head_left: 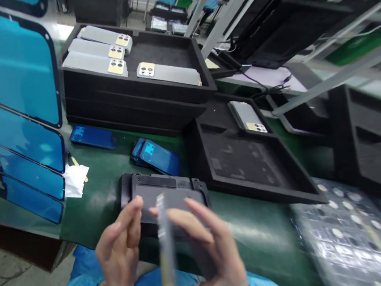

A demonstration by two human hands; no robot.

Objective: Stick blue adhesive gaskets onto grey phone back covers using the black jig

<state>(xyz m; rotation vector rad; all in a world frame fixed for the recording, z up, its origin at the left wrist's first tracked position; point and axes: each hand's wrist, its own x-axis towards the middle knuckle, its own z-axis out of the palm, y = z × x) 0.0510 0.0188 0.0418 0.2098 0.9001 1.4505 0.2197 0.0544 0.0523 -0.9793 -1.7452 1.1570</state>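
My right hand (218,257) grips a thin phone (167,248), held upright and seen edge-on, blurred by motion. Its faces are turned out of sight. To the left, my left hand (122,253) has its fingers stretched out, with a gap between them and the phone. Behind both hands, a black fixture (167,183) with a flat recessed top lies on the green table. Just beyond it are some blue film-covered phone-shaped pieces (156,155), overlapping each other.
A black tray (138,92) holds grey phone panels (95,64) in stacks. Right of it, a lower black tray (265,189) carries another panel (246,115). Blue film sheets (11,66) hang at left, beside white paper (76,181). Clear plastic trays (350,231) lie at right.
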